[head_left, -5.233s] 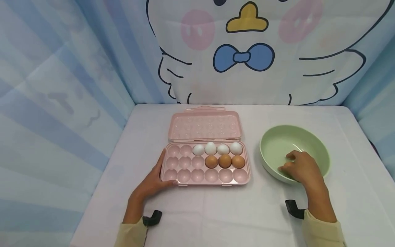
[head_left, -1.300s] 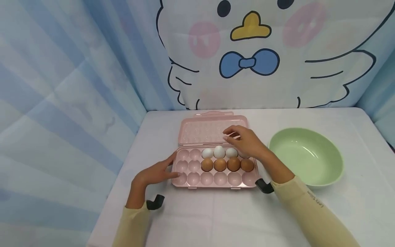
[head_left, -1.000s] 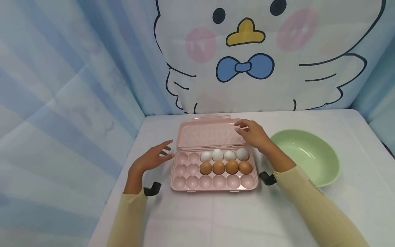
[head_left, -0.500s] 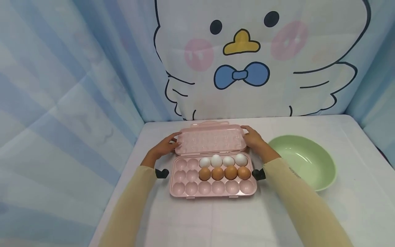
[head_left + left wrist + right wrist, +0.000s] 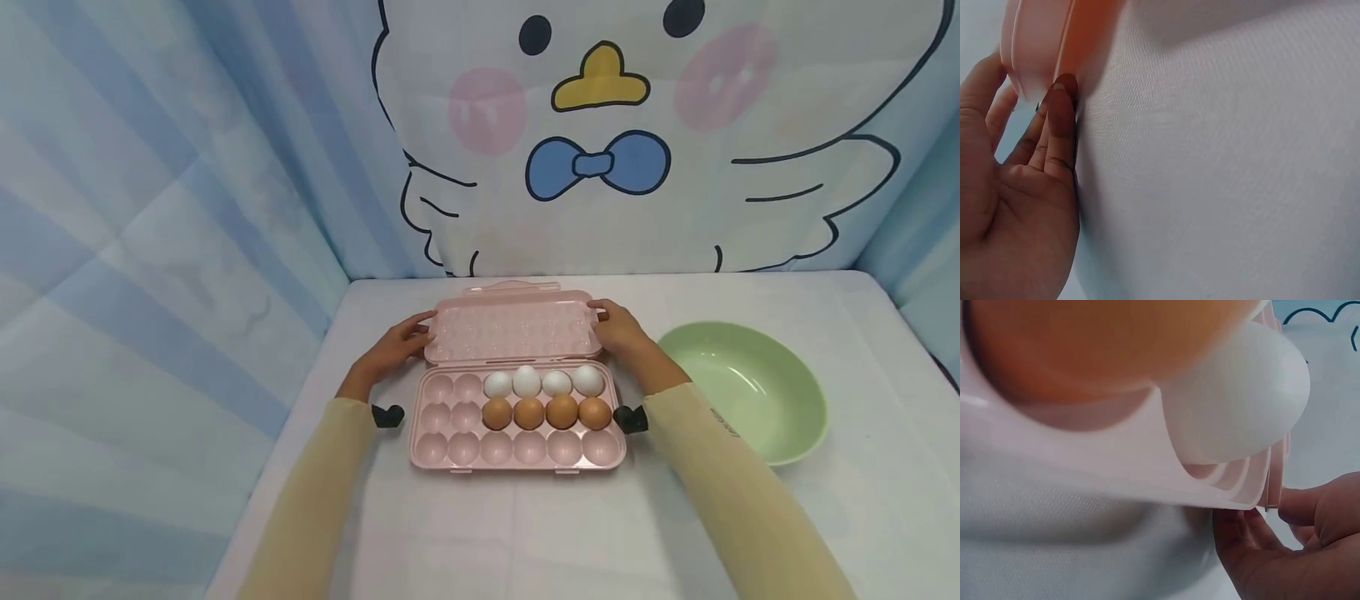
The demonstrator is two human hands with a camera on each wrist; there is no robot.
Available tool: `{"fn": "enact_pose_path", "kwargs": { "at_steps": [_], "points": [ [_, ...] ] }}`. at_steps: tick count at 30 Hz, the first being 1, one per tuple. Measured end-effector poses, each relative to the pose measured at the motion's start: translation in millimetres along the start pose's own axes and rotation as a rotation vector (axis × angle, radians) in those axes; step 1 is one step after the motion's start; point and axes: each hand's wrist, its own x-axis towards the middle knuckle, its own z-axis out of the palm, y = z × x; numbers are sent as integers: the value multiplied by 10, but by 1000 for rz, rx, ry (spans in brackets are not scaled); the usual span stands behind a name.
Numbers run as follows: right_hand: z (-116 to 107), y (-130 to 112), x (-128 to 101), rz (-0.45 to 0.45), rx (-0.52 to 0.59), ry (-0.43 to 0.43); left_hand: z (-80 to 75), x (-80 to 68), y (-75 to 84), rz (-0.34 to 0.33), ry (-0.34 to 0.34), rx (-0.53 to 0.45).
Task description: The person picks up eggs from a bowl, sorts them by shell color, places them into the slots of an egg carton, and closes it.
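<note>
A pink plastic egg carton (image 5: 517,475) lies open on the table, its lid (image 5: 513,329) folded back on the far side. Several white eggs (image 5: 527,381) fill the right part of the back row, with several brown eggs (image 5: 528,413) in the middle row before them. My left hand (image 5: 392,348) holds the lid's left edge; in the left wrist view its fingertips (image 5: 1065,84) lie along the pink rim. At the lid's right end, my right hand (image 5: 621,332) grips the edge. The right wrist view shows a white egg (image 5: 1241,394) close above that hand (image 5: 1304,562).
A light green bowl (image 5: 750,400) stands right of the carton, beside my right forearm. White cloth covers the table (image 5: 517,533). A blue curtain (image 5: 150,250) hangs at the left, and a cartoon-printed cloth (image 5: 592,225) closes off the back.
My right hand has gone from the bowl to the lid's right edge, and one more brown egg sits in the middle row. My left hand has moved from the carton's base to the lid.
</note>
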Motion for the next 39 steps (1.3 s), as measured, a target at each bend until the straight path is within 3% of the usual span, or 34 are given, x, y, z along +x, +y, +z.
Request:
{"fn": "enact_pose_path", "kwargs": {
  "at_steps": [9, 15, 20, 24, 32, 39],
  "points": [
    [3, -74, -19, -3, 97, 24, -12, -47, 3, 3, -1, -28],
    [11, -89, -42, -171, 12, 146, 29, -130, 28, 58, 87, -78],
    [14, -71, -101, -270, 60, 242, 88, -181, 62, 138, 151, -105],
    [16, -11, -151, -332, 113, 277, 129, -258, 108, 195, 176, -37],
    [-10, 2, -287, -502, 179, 354, 129, -391, 178, 334, 234, 208],
    [-74, -260, -703, -654, 252, 360, 159, -524, 169, 467, 285, 256]
  ]
}}
